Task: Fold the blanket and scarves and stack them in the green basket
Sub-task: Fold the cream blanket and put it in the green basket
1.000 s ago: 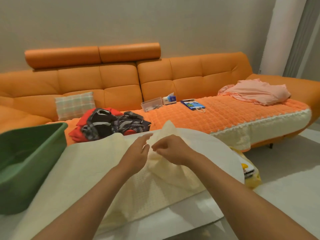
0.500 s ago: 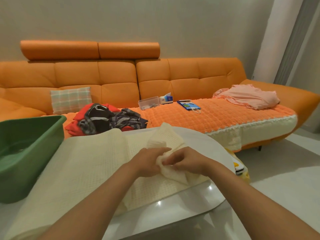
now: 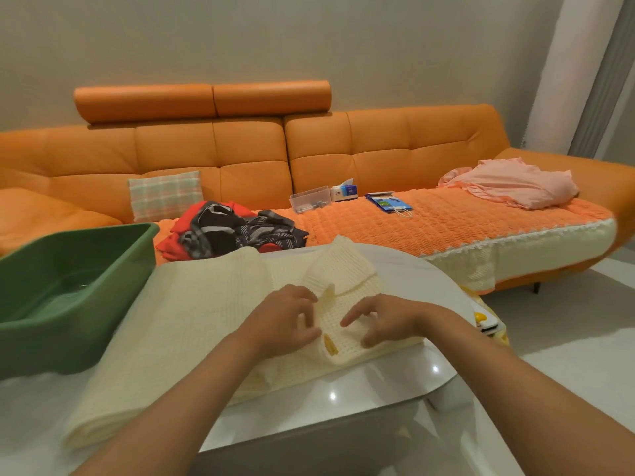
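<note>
On the table [image 3: 343, 389] before the sofa [image 3: 240, 149], the blanket [image 3: 178, 331] lay lengthwise, near-left to far-right. Left hand [image 3: 285, 321] and right hand [image 3: 388, 321] pinched its far-right end, fingers curled on cloth; the basket [image 3: 68, 304] sat left.

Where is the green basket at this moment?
In the head view, the green basket sits at the left on the white table, beside the cream blanket.
</note>
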### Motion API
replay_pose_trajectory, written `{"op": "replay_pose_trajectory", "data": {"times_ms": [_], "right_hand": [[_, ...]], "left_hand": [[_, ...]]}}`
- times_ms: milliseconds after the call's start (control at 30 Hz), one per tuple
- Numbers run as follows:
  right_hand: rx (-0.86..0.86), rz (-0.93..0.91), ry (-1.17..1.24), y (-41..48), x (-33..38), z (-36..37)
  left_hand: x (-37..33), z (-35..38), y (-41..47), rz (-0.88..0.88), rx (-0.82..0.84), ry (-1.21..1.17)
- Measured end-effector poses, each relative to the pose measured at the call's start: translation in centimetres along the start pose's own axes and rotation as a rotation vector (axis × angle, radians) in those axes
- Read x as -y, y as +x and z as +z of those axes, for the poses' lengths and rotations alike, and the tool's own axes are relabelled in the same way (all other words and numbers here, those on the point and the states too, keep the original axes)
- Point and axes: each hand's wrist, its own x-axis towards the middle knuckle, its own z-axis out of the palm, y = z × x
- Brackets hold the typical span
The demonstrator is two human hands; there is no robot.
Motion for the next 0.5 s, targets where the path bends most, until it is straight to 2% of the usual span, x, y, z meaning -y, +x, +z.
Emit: {"op": "replay_pose_trajectory", "data": {"times_ms": [67,133,267,367,433,500], "right_hand": [[0.018,-0.003,-0.090,-0.3,0.0,0.3],[0.011,-0.005,-0.159,-0.5,-0.3,0.7],[0.013,0.013,-0.293,-0.9,-1.2,0.6],[0.083,0.029,-0.374,-1.2,-1.8,0.6],[0.013,0.026,-0.350,-1.0,-2.1,0.8],[-0.159,0.034,-0.292,-0.8,-2.4,0.7]], "left_hand": [[-1.0,0.2,-0.2,-0.016,0.192,-0.047],[-1.9,-0.1,-0.1,-0.041,0.315,0.033],[-2.1,-1.8,-0.2,-0.017,0.305,0.270],[-1.1,-2.2,-1.5,-0.072,0.392,0.265],[-0.5,-1.9,-2.2,-0.052,0.302,0.223],[0.1,-1.4,-2.5,-0.032,0.091,0.204]]}}
